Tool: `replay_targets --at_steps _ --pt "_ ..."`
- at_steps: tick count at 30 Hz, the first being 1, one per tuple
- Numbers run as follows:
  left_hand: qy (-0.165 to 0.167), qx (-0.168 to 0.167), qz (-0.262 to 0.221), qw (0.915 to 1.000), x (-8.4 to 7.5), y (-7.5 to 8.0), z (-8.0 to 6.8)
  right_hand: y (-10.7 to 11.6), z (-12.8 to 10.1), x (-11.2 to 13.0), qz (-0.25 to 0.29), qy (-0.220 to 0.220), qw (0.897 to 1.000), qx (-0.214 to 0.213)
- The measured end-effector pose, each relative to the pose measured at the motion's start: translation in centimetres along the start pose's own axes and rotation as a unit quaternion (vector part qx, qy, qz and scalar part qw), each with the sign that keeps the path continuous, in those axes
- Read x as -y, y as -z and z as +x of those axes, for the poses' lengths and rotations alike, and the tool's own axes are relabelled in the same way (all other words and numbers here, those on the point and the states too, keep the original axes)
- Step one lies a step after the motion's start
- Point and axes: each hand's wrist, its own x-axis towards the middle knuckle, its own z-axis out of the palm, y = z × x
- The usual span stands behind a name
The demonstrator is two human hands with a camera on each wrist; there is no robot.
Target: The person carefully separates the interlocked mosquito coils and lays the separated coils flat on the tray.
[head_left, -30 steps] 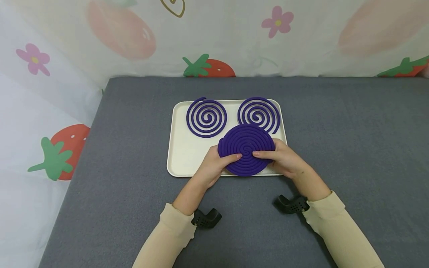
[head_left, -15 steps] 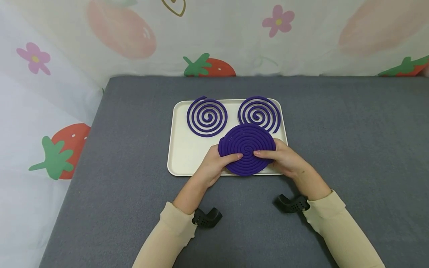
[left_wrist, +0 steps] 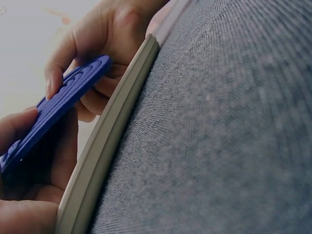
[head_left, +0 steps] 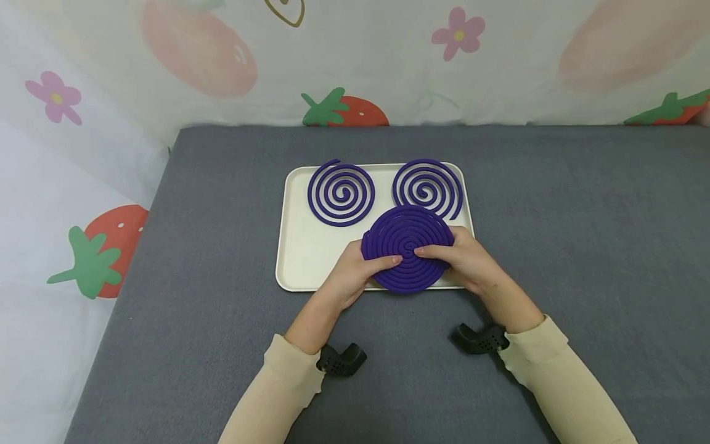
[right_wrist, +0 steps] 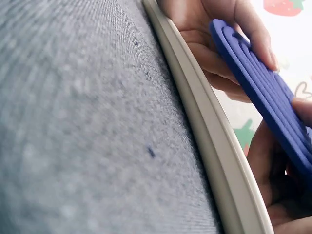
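A flat purple disc of tightly nested mosquito coils is held over the front right part of a white tray. My left hand grips its left edge, thumb on top and fingers underneath. At the right edge my right hand pinches it the same way, its thumb near the spiral's centre. Both wrist views show the disc tilted and raised above the tray's rim. Two loose single coils lie along the tray's back: a left coil and a right coil, partly behind the disc.
Grey cloth covers the table around the tray. A white curtain printed with strawberries and flowers hangs behind and to the left. In the right wrist view a small dark fragment lies on the cloth before the tray.
My right hand has shifted slightly left, its thumb now closer to the disc's centre. The left hand, the disc and the loose coils stay about where they were.
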Motion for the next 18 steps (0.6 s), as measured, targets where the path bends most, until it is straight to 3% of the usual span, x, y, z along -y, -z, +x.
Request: replay_targets --at_steps 8,18 --pt "0.003 -0.007 -0.001 1.0 -0.05 0.01 0.01 -0.15 0.22 -0.12 -0.033 0.01 0.999 -0.022" --pt "0.009 0.013 -0.006 0.9999 -0.11 0.1 0.07 -0.13 0.23 -0.04 -0.06 0.011 0.997 -0.044"
